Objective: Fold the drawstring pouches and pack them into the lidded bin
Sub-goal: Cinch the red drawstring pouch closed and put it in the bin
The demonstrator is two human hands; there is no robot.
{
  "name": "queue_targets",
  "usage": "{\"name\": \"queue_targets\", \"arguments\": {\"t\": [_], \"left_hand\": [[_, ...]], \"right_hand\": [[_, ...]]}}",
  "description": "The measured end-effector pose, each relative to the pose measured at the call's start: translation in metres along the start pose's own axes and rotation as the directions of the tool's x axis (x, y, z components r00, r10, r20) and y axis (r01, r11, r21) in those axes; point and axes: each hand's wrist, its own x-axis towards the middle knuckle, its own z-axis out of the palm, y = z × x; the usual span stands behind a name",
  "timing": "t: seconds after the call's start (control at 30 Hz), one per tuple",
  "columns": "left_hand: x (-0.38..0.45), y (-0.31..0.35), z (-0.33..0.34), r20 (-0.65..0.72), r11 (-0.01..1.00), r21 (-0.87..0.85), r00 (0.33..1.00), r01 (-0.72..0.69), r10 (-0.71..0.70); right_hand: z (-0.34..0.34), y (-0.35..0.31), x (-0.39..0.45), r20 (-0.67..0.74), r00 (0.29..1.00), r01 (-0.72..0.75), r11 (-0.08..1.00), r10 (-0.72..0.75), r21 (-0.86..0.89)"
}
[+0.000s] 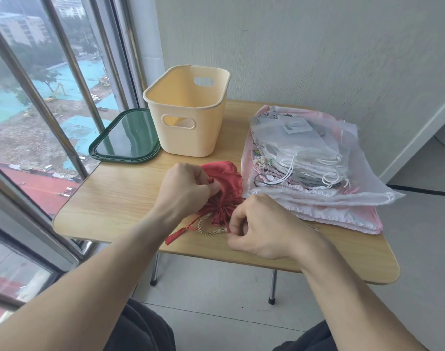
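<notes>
We are folding the red satin drawstring pouch on the wooden table: left hand pinches its fabric, right hand pinches its mouth. Next, we judge, comes flattening it for the empty cream plastic bin.

Arrangement of items on the folding table beside the window.
The open bin stands at the table's rear, left of centre; its lid lies flat just to the bin's left, at the rear left corner, overhanging the edge. The stack of drawstring pouches occupies the right half. Between stack and table centre, in front of the bin, lies a single pouch, with the left hand on its left and the right hand before it; its cord and tassel trail toward the front edge.
</notes>
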Motion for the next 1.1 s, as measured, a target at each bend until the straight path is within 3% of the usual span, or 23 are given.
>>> {"name": "queue_targets", "arguments": {"t": [0.1,0.27,0.43,0.5,0.6,0.67,0.77,0.87,1.0,1.1], "left_hand": [[-0.001,0.002,0.001,-0.044,0.998,0.033,0.997,-0.059,0.061],[0.003,-0.005,0.0,0.024,0.975,0.119,0.982,-0.187,0.186],[0.001,-0.005,0.005,0.001,0.962,0.116,0.968,-0.249,0.251],[0.002,-0.004,0.002,0.049,0.959,0.112,0.966,-0.259,0.255],[0.002,-0.007,-0.016,0.3,0.972,-0.016,0.927,-0.233,0.227],[-0.004,-0.006,-0.025,0.426,0.953,0.044,0.869,-0.3,0.253],[-0.01,-0.008,-0.021,0.364,0.884,0.147,0.855,-0.444,0.369],[-0.008,0.001,-0.028,0.233,0.914,-0.013,0.887,-0.406,0.398],[-0.001,0.005,-0.044,0.148,0.916,-0.247,0.922,-0.315,0.357],[0.002,0.008,-0.045,0.213,0.855,-0.501,0.938,-0.135,0.273]], "right_hand": [[0.001,0.002,0.0,-0.028,1.0,0.004,1.0,-0.004,0.03],[0.006,0.012,0.0,-0.253,0.967,0.039,0.983,0.008,0.177],[0.004,0.012,-0.002,-0.152,0.988,0.018,0.981,0.012,0.195],[0.006,0.013,0.0,-0.212,0.977,0.034,0.964,0.023,0.263],[0.006,0.016,0.005,-0.419,0.906,0.14,0.889,0.063,0.436],[0.002,0.017,0.008,-0.504,0.853,0.222,0.781,0.134,0.584],[-0.002,0.02,0.014,-0.513,0.823,0.295,0.588,0.244,0.753],[-0.007,0.025,0.02,-0.526,0.809,0.352,0.502,0.262,0.79],[-0.005,0.027,0.019,-0.489,0.86,0.289,0.649,0.147,0.704],[0.001,0.023,0.023,-0.533,0.841,0.319,0.713,0.09,0.624]]}}
